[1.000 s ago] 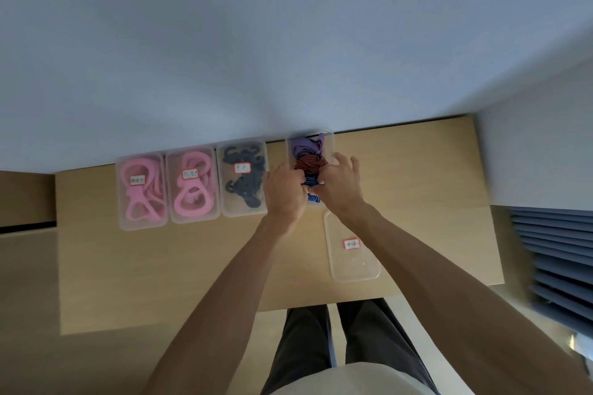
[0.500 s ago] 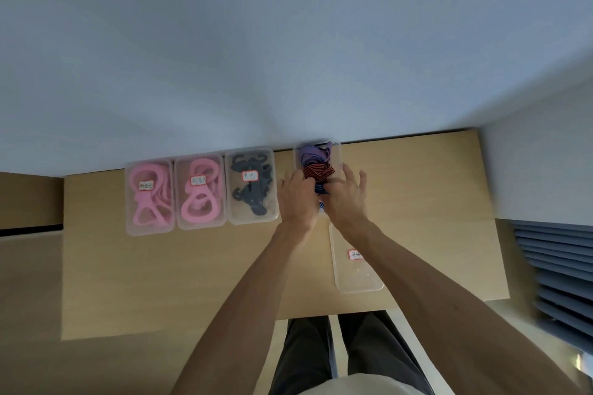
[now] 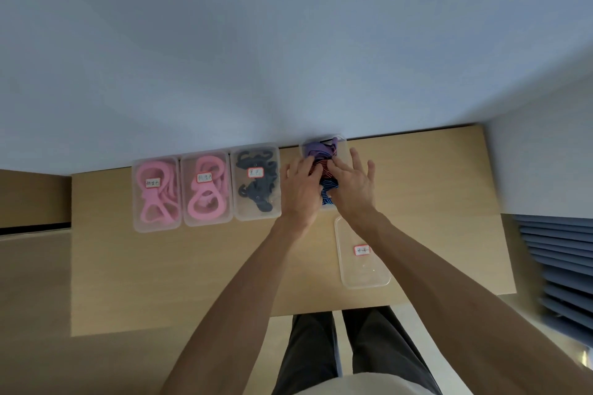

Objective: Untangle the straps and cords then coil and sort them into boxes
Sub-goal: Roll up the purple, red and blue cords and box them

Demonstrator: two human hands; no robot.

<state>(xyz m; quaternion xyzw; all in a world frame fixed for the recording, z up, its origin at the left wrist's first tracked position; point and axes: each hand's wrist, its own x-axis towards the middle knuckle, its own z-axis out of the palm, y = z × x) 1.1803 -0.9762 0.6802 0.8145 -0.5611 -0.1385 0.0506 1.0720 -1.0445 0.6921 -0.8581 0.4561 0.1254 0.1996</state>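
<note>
A light wooden table (image 3: 433,176) is standing against a pale wall; the left hand (image 3: 300,189) and right hand (image 3: 351,187) are pressing relaxed fingers onto purple, red-striped and blue-striped coiled straps (image 3: 322,157) inside a clear plastic box (image 3: 340,139) at twelve o'clock; its labelled clear lid (image 3: 362,263) is lying at five o'clock.

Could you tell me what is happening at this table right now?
A person is sorting straps into clear boxes. Both the left hand and right hand press the striped straps down into the open box by the wall. Three lidded boxes of straps sit left; a loose lid lies nearer.
</note>
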